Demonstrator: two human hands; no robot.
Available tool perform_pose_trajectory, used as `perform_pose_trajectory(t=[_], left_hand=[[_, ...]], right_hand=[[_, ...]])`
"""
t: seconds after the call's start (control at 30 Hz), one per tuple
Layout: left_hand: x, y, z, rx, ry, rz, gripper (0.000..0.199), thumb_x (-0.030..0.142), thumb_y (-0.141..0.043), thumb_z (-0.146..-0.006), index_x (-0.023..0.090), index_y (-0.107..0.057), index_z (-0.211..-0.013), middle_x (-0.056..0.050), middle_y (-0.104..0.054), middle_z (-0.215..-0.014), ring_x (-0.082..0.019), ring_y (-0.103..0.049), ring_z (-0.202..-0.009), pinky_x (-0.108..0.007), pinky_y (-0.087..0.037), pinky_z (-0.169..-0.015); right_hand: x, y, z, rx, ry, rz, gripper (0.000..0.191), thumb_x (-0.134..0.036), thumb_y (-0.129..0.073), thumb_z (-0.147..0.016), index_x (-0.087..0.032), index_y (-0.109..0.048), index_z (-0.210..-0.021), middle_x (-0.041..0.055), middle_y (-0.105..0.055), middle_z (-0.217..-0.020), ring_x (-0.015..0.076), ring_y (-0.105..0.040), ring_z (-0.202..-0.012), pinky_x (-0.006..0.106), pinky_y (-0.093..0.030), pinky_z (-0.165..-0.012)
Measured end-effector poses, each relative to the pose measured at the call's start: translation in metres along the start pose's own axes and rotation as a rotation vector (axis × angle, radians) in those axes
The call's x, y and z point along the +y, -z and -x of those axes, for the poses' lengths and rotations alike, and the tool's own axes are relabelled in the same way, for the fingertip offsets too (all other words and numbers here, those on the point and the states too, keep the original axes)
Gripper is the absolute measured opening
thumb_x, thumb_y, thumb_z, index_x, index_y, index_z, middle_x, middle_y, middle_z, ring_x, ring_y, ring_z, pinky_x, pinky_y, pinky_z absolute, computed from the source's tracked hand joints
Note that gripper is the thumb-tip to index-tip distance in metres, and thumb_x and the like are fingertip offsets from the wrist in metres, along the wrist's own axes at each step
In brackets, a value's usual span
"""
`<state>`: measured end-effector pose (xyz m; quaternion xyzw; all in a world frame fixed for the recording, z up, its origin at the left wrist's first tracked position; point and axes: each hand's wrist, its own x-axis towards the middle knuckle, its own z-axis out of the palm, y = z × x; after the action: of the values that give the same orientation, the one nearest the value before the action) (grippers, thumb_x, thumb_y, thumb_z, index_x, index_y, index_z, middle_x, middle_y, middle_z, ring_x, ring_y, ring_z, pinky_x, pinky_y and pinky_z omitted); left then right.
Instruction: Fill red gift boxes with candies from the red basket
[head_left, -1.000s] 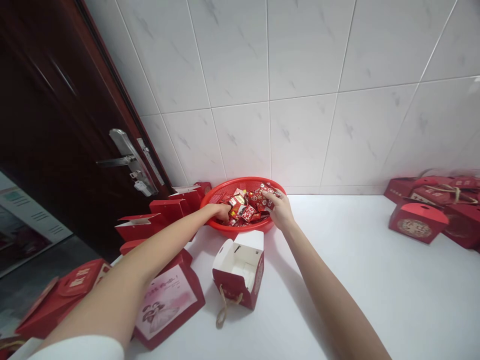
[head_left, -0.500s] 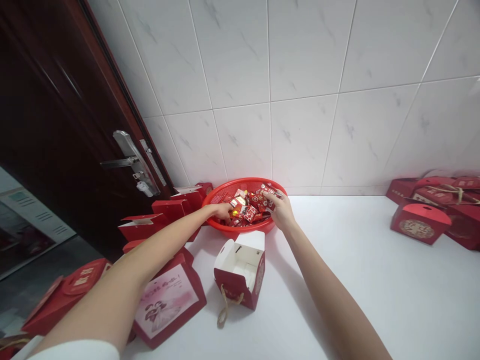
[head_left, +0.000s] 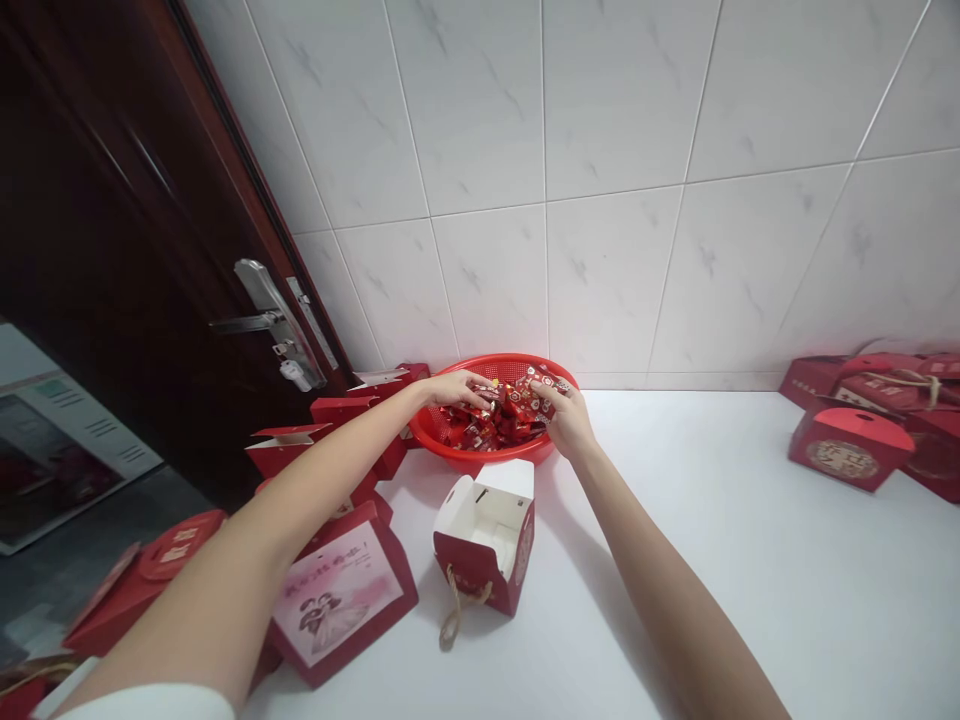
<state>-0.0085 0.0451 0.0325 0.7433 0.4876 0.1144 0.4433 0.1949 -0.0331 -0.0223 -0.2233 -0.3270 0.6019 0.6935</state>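
My left hand point(head_left: 454, 388) has risen atop the wrapped packets point(head_left: 495, 432) in the red basket point(head_left: 469, 463), freed from digging, its grip unclear; my right hand point(head_left: 570, 420) pinches a patterned red sachet point(head_left: 525, 398) there, behind the open box point(head_left: 466, 562).

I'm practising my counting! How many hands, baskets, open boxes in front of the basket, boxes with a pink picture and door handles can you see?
Hands, left hand and right hand: 2
Red basket: 1
Open box: 1
Pink-picture box: 1
Door handle: 1
Total: 6
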Motion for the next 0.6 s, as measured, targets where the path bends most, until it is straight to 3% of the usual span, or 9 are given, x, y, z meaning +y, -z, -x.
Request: perform_pose_trajectory(t=[0.2,0.4,0.6], left_hand=[[-0.001,-0.001,-0.001,0.078,0.041,-0.151,0.069,0.042,-0.090,-0.052,0.020,-0.072,-0.115,-0.004,-0.076,-0.108,-0.025,-0.067,-0.107,-0.032,-0.052,-0.092],[-0.004,-0.002,-0.004,0.080,0.121,-0.409,0.056,0.029,-0.081,-0.059,0.022,-0.073,-0.114,-0.002,-0.076,-0.098,-0.024,-0.068,-0.098,-0.026,-0.052,-0.078],[-0.011,-0.007,-0.011,0.014,0.189,-0.578,0.028,0.029,-0.080,-0.057,0.021,-0.077,-0.084,-0.003,-0.071,-0.071,-0.025,-0.067,-0.081,-0.029,-0.052,-0.072]], right_hand=[[0.002,0.003,-0.002,-0.008,-0.004,0.018,0.028,-0.026,-0.086,-0.060,-0.021,-0.072,-0.083,0.0009,-0.077,-0.081,0.0227,-0.073,-0.081,0.036,-0.058,-0.079],[0.003,0.004,-0.002,-0.004,-0.009,0.033,0.027,-0.026,-0.086,-0.060,-0.021,-0.071,-0.082,0.0012,-0.077,-0.082,0.0225,-0.073,-0.079,0.036,-0.058,-0.076],[0.002,0.004,-0.002,-0.009,-0.008,0.036,0.029,-0.027,-0.086,-0.060,-0.021,-0.072,-0.085,0.0018,-0.078,-0.084,0.0236,-0.073,-0.083,0.036,-0.058,-0.079]])
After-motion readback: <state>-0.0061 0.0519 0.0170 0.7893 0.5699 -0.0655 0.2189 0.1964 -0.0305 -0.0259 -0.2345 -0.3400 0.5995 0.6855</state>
